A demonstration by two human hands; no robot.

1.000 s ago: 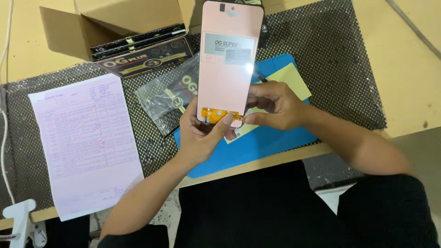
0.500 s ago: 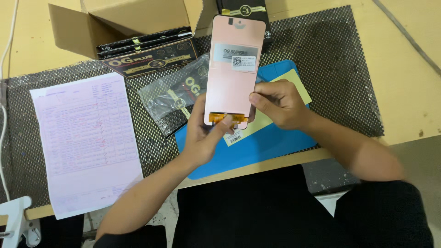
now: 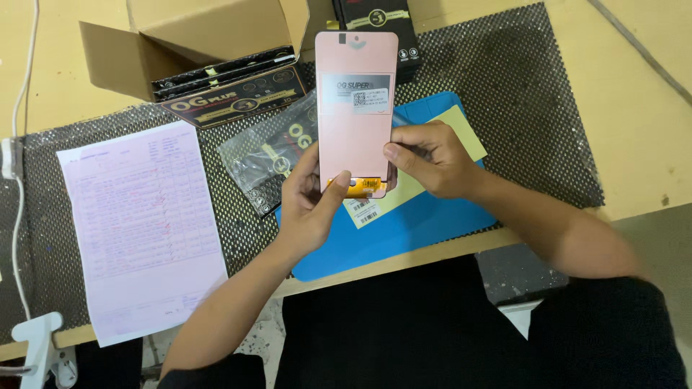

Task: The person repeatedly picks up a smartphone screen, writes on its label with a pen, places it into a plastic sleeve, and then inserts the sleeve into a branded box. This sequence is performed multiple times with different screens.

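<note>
1. Both hands hold the pink screen panel [image 3: 356,108] upright over the blue mat [image 3: 404,230]. Left hand [image 3: 310,205] grips the lower left edge, with the thumb pressed on the orange flex strip [image 3: 353,187] at the bottom. Right hand [image 3: 432,158] pinches the lower right edge with its fingertips curled in against it.
2. I see the panel's back facing me, with a grey label and a small white sticker near the top. It is lifted off the mat, not resting on it.
3. I judge the step in hand to be a check of the panel's back and its bottom connector, since the left thumb sits right on the flex strip.
4. Around the hands: a clear plastic bag [image 3: 270,155] lies just left of the panel, a yellow sheet [image 3: 461,137] and a small barcode label [image 3: 364,214] lie on the mat, and a pink paper form [image 3: 140,223] lies well off to the left on the black mesh mat [image 3: 519,108].
5. An open cardboard box [image 3: 209,43] with dark product boxes [image 3: 231,94] stands beyond the bag.
6. For the next move I judge that a light grip matters: the flex strip looks thin, so the thumb should ease off it without bending it, and the edges should carry the weight.
</note>
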